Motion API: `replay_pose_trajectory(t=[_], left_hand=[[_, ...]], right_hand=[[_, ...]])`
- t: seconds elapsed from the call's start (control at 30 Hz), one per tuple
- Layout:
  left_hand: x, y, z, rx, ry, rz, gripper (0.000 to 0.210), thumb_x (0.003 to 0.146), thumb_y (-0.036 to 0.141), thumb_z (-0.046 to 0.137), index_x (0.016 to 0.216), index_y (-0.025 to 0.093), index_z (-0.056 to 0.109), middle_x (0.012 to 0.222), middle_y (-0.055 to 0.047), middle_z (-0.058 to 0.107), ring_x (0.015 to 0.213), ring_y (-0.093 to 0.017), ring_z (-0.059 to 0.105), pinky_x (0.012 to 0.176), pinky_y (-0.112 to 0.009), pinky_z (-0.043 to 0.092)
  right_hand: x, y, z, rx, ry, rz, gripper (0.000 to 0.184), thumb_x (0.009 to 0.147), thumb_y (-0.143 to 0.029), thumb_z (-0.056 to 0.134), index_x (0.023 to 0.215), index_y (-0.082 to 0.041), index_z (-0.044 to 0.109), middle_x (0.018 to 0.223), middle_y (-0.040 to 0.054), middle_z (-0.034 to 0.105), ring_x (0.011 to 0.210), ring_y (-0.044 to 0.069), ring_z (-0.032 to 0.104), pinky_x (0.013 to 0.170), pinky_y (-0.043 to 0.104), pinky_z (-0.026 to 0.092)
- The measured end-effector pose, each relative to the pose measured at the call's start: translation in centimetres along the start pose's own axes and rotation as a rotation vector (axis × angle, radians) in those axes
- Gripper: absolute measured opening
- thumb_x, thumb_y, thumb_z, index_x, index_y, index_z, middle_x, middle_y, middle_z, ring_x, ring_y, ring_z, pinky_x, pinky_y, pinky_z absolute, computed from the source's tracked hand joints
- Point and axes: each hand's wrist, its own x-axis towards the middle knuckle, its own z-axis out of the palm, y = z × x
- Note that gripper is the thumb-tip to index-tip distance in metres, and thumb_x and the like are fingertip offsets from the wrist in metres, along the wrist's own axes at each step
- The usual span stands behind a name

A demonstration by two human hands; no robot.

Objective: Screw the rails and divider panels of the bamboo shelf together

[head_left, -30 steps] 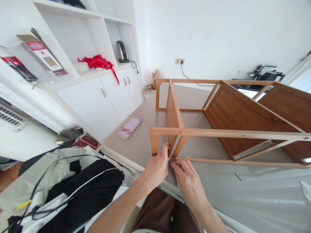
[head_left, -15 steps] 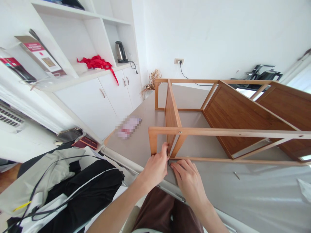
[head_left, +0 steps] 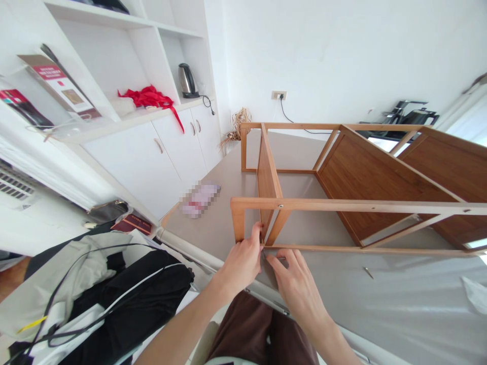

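Observation:
A wooden shelf unit (head_left: 323,205) lies on its side on the grey table, with slatless flat panels set between its rails. My left hand (head_left: 245,256) is closed round the lower rail at the near left corner, its thumb and finger against the end panel (head_left: 269,175). Just right of it, my right hand (head_left: 294,271) has its fingertips pinched together beside the same joint. A small, thin dark piece shows at those fingertips, too hidden to name. On the table to the right lies a small metal screw (head_left: 368,273).
A pixelated packet (head_left: 200,199) lies on the table (head_left: 220,223) left of the unit. Clothes and cables (head_left: 125,284) are heaped at lower left. White cabinets (head_left: 133,162) hold a kettle (head_left: 187,81) and red ribbon (head_left: 150,96). A plastic bag (head_left: 474,294) lies at right.
The view has shifted very slightly, so the unit sits a little further left. My right fingertips have moved a little at the joint; my left hand keeps its grip.

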Motion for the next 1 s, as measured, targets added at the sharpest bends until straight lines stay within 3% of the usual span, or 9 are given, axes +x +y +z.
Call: replay_pose_trajectory(t=[0.8,1.0], left_hand=[[0.1,-0.1,0.2,0.035,-0.002,-0.013,0.062,0.094,0.012,0.045,0.146,0.022,0.015,0.113,-0.011,0.071,0.098,-0.028,0.072,0.078,-0.034,0.053],[-0.2,0.2,-0.1,0.054,-0.015,-0.006,0.056,0.097,0.013,0.042,0.146,0.019,0.016,0.112,-0.013,0.071,0.093,-0.025,0.073,0.076,-0.032,0.052]], right_hand=[[0.4,-0.9,1.1,-0.103,0.005,0.047,0.025,0.094,-0.008,0.042,0.095,-0.02,0.064,0.091,0.009,0.051,0.084,0.023,0.049,0.071,0.035,0.047],[-0.2,-1.2,0.4,0.116,0.0,0.144,0.022,0.097,-0.011,0.04,0.096,-0.02,0.06,0.093,0.0076,0.055,0.084,0.02,0.054,0.073,0.033,0.049]])
